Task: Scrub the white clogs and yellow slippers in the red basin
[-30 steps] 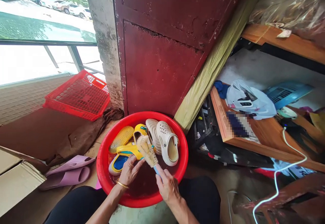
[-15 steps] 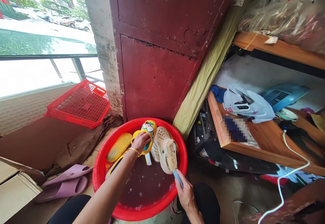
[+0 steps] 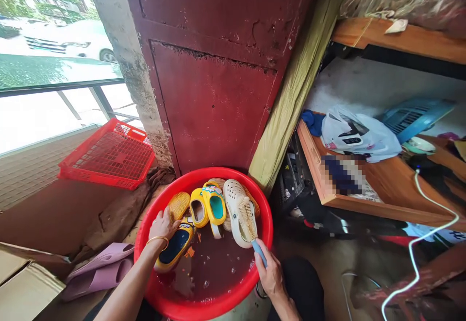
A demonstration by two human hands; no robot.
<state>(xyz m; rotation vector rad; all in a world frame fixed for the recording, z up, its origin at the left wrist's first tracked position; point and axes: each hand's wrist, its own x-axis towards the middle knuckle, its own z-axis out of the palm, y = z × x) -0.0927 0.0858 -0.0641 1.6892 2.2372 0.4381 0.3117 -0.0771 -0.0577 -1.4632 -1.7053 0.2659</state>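
Note:
My right hand (image 3: 270, 270) is closed round the blue handle of a scrubbing brush (image 3: 247, 219). The brush's pale bristled head lies over a cream clog (image 3: 233, 195) at the right side of a red basin (image 3: 204, 311). My left hand (image 3: 162, 226) is at the basin's left side, fingers apart, touching a yellow shoe with a textured sole (image 3: 179, 205). Just below those fingers is a yellow clog with a dark blue inside (image 3: 177, 247). Two more yellow clogs stand in the middle, one with a teal inside (image 3: 216, 207) and one with a beige inside (image 3: 198, 212). Dark, bubbly water fills the basin's front.
Behind the basin stands a dark red door (image 3: 214, 131). A red plastic crate (image 3: 109, 153) and purple slippers (image 3: 104, 272) are on the left. To the right, a wooden drawer (image 3: 386, 175) holds a white plastic bag (image 3: 358, 134); a white cable (image 3: 411, 258) hangs from it.
My left hand has moved off the teal-lined yellow clog, left and down to the yellow shoes at the basin's left. My right hand still holds the brush on the cream clog. The view has shifted slightly.

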